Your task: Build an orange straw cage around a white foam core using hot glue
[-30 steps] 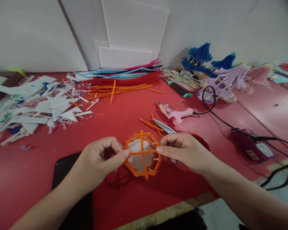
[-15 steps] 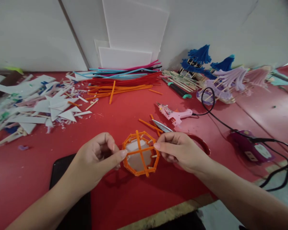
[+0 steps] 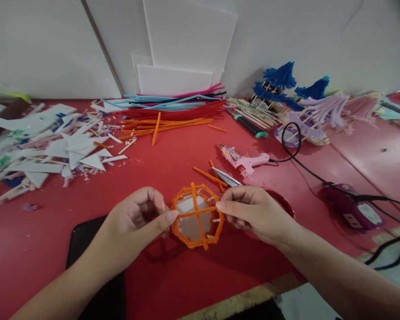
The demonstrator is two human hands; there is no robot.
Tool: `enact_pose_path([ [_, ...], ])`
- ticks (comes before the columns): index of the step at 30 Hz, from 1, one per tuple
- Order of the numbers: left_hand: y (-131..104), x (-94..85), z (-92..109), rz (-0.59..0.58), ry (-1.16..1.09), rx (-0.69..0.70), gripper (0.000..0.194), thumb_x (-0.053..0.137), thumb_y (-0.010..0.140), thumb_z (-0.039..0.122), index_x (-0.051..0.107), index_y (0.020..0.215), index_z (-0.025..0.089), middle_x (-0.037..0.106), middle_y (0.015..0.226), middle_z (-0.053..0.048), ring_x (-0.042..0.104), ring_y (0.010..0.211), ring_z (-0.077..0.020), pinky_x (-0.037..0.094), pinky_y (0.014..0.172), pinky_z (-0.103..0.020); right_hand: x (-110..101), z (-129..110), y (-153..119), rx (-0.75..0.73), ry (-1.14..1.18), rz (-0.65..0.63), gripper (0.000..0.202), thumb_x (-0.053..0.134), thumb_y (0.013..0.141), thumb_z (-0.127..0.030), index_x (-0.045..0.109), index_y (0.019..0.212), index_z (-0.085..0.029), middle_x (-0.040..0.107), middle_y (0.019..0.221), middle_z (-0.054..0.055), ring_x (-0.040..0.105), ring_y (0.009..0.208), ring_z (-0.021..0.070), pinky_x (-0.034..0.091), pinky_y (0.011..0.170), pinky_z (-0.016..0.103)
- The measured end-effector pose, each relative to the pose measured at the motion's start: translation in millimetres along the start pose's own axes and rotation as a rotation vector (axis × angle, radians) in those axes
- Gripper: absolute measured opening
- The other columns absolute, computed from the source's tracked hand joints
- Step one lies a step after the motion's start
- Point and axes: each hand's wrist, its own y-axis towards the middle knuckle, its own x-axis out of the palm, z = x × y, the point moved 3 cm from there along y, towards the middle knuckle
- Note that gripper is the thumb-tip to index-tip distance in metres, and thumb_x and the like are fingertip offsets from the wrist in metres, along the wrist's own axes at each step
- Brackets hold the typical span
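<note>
Between my hands is an eight-sided frame (image 3: 190, 244) wrapped in orange pipe cleaner, with short wooden stick posts and a pale floor inside. Two orange pipe cleaner strips (image 3: 197, 212) cross over its open top. My left hand (image 3: 142, 222) pinches the left end of the sideways strip at the rim, thumb on top. The right end of that strip is between the thumb and fingers of my right hand (image 3: 245, 211). Scissors (image 3: 225, 177) with red handles lie partly hidden beyond my right hand, beside loose orange pipe cleaner pieces (image 3: 206, 174).
A pink glue gun (image 3: 245, 161) lies ahead, its cord running to a purple power block (image 3: 350, 206). Foam scraps (image 3: 70, 146) cover the left. Bundled pipe cleaners (image 3: 176, 109), a cutter (image 3: 250, 126) and blue and lilac roofed models (image 3: 323, 109) line the back. A black tablet-like slab (image 3: 86, 240) lies under my left arm.
Both hands still pinch the strip's ends on the frame. The whole view has shifted very slightly; little else differs.
</note>
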Motion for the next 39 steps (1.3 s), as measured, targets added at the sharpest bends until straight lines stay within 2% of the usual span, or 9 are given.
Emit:
enact_pose_path([
  [14, 0.6, 0.8, -0.8, 0.024, 0.062, 0.027, 0.019, 0.065, 0.08, 0.028, 0.048, 0.076, 0.019, 0.052, 0.064, 0.006, 0.048, 0.053, -0.0058, 0.042, 0.048, -0.015, 1.0, 0.5, 1.3, -0.007, -0.03, -0.023, 0.034, 0.077, 0.065, -0.044, 0.057, 0.058, -0.017, 0.05, 0.046, -0.006, 0.034, 0.039, 0.0022, 0.023, 0.038, 0.018],
  [25, -1.9, 1.5, -1.9, -0.012, 0.018, 0.023, 0.033, 0.066, 0.081, 0.023, 0.034, 0.071, 0.021, 0.055, 0.062, 0.007, 0.048, 0.053, -0.005, 0.04, 0.049, -0.014, -0.2, 0.5, 1.5, -0.028, -0.052, -0.033, 0.03, 0.075, 0.067, -0.04, 0.057, 0.059, -0.018, 0.048, 0.046, -0.007, 0.034, 0.039, 0.0026, 0.024, 0.038, 0.018],
  [28, -0.4, 2.7, -0.8, -0.003, 0.0, 0.021, 0.035, 0.066, 0.079, 0.023, 0.033, 0.069, 0.021, 0.054, 0.06, 0.007, 0.048, 0.052, -0.005, 0.04, 0.049, -0.014, -2.2, -2.3, 0.3, -0.038, -0.115, -0.043, 0.029, 0.075, 0.068, -0.041, 0.06, 0.064, -0.017, 0.049, 0.048, -0.006, 0.036, 0.04, 0.0033, 0.025, 0.038, 0.018],
  [31, 0.4, 3.6, -0.5, 0.0, -0.024, 0.011, 0.035, 0.067, 0.078, 0.023, 0.034, 0.067, 0.02, 0.052, 0.06, 0.008, 0.048, 0.052, -0.0048, 0.04, 0.049, -0.014, -12.1, -11.5, -1.7, -0.065, -0.283, -0.069, 0.027, 0.073, 0.071, -0.043, 0.067, 0.076, -0.017, 0.056, 0.055, -0.003, 0.042, 0.043, 0.005, 0.03, 0.039, 0.018],
  [33, 0.4, 3.9, -0.7, -0.002, -0.046, 0.003, 0.035, 0.067, 0.077, 0.023, 0.035, 0.067, 0.02, 0.051, 0.06, 0.008, 0.047, 0.052, -0.0046, 0.04, 0.049, -0.014, -27.8, -22.0, -1.6, -0.171, -0.412, 0.015, 0.027, 0.069, 0.075, -0.044, 0.07, 0.082, -0.018, 0.064, 0.064, 0.001, 0.049, 0.047, 0.0074, 0.037, 0.042, 0.02],
  [35, 0.1, 4.6, -0.7, -0.004, -0.074, -0.012, 0.034, 0.067, 0.078, 0.023, 0.035, 0.067, 0.02, 0.052, 0.06, 0.008, 0.049, 0.052, -0.0047, 0.042, 0.049, -0.014, -51.4, -34.1, -0.7, -0.36, -0.529, 0.25, 0.025, 0.065, 0.079, -0.043, 0.069, 0.087, -0.019, 0.069, 0.076, 0.004, 0.06, 0.059, 0.0122, 0.046, 0.052, 0.024],
  [37, -0.1, 5.8, -0.2, 0.005, -0.103, -0.023, 0.034, 0.067, 0.077, 0.022, 0.035, 0.066, 0.02, 0.053, 0.06, 0.008, 0.05, 0.052, -0.0048, 0.041, 0.049, -0.014, -75.7, -42.3, 0.4, -0.526, -0.705, 0.521, 0.025, 0.06, 0.081, -0.035, 0.068, 0.098, -0.02, 0.072, 0.094, 0.008, 0.067, 0.081, 0.0198, 0.053, 0.07, 0.032],
  [38, -0.1, 6.5, 0.1, 0.011, -0.115, -0.026, 0.035, 0.068, 0.077, 0.023, 0.035, 0.065, 0.02, 0.053, 0.059, 0.008, 0.05, 0.051, -0.0048, 0.041, 0.048, -0.014, -85.4, -43.9, 2.0, -0.572, -0.838, 0.609, 0.028, 0.057, 0.08, -0.028, 0.067, 0.105, -0.019, 0.071, 0.103, 0.01, 0.067, 0.092, 0.0236, 0.054, 0.079, 0.037],
  [39, 0.0, 7.2, 0.2, 0.016, -0.126, -0.028, 0.035, 0.068, 0.077, 0.023, 0.035, 0.065, 0.019, 0.053, 0.059, 0.008, 0.05, 0.051, -0.0047, 0.041, 0.048, -0.014, -92.4, -43.6, 5.3, -0.588, -0.986, 0.625, 0.036, 0.053, 0.079, -0.02, 0.064, 0.113, -0.018, 0.068, 0.113, 0.012, 0.065, 0.103, 0.0265, 0.052, 0.088, 0.042],
])
